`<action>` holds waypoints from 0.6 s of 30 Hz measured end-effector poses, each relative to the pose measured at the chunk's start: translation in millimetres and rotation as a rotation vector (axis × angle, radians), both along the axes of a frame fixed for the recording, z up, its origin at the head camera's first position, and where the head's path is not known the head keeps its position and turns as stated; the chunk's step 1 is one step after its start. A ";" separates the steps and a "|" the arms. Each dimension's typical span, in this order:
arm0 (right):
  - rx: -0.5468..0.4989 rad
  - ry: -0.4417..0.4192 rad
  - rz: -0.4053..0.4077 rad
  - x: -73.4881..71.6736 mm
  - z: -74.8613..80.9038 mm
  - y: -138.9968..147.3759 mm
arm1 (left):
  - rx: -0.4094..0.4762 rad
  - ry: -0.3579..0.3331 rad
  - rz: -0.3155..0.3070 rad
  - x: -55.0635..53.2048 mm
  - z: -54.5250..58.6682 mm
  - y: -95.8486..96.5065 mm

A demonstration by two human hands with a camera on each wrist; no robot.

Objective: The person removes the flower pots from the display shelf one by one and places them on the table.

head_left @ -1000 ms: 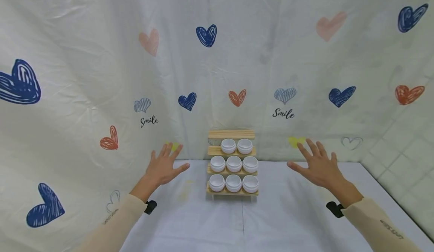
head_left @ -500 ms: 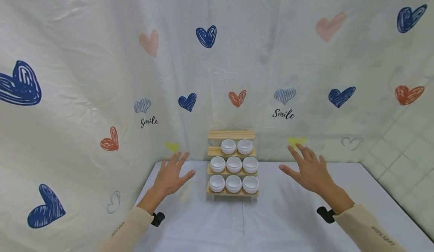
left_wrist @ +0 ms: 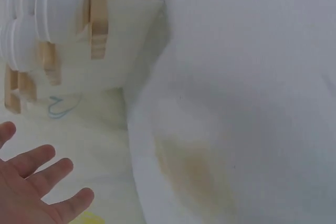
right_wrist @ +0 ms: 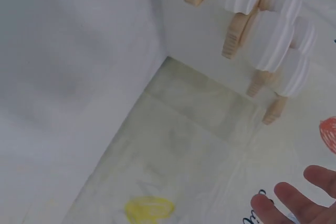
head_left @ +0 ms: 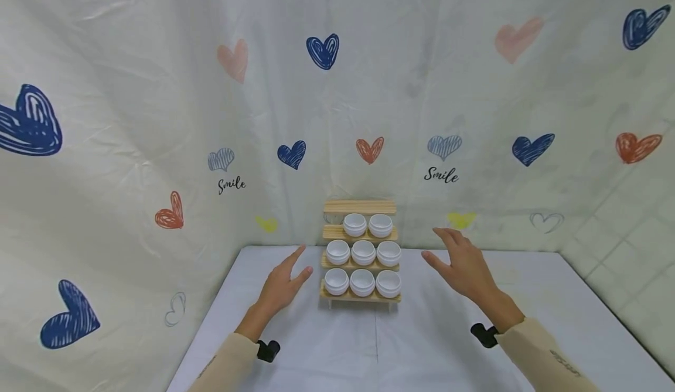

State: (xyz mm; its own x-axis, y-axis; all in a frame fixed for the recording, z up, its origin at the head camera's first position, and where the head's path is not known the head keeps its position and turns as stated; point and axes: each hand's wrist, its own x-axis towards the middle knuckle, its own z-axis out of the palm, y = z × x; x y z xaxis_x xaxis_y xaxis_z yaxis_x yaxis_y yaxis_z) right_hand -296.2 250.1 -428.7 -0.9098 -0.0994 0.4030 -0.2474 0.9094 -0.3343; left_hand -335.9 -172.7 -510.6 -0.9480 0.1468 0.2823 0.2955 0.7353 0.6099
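A tiered wooden rack (head_left: 360, 207) stands at the back middle of the table, its lower three tiers bearing several small white bowls (head_left: 362, 282). The top tier carries nothing. To the rack's left, my left hand (head_left: 279, 286) hovers with extended fingers and thumb apart, touching nothing. On the other side my right hand (head_left: 464, 269) is held likewise, empty and a little farther from the rack. In the left wrist view, spread fingers (left_wrist: 50, 177) show below the rack's side. The right wrist view has fingertips (right_wrist: 286, 198) at its lower right corner, apart from the bowls.
A white cloth covers the table (head_left: 327, 351). Behind it hangs a pale curtain (head_left: 390, 105) printed with hearts, close behind the rack. The table's right edge (head_left: 617, 316) runs beside a tiled-looking pale surface. Each wrist wears a black strap device (head_left: 269, 351).
Both hands have moved inward toward the rack, the left one rightward and the right one leftward. Their fingers look less spread than before. The rack and bowls stay in place.
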 end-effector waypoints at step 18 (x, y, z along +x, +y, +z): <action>-0.372 -0.091 0.106 -32.3 -5.4 -33.2 | 0.482 -0.101 -0.049 -11.0 -24.1 37.2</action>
State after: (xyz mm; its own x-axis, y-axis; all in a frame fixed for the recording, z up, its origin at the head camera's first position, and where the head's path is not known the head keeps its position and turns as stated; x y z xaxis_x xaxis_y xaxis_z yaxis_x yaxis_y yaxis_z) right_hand -328.5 216.9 -434.1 -0.9360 -0.0572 0.3474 -0.2876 0.6931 -0.6609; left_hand -346.9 -135.5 -534.6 -0.9694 0.0674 0.2361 0.2446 0.3491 0.9046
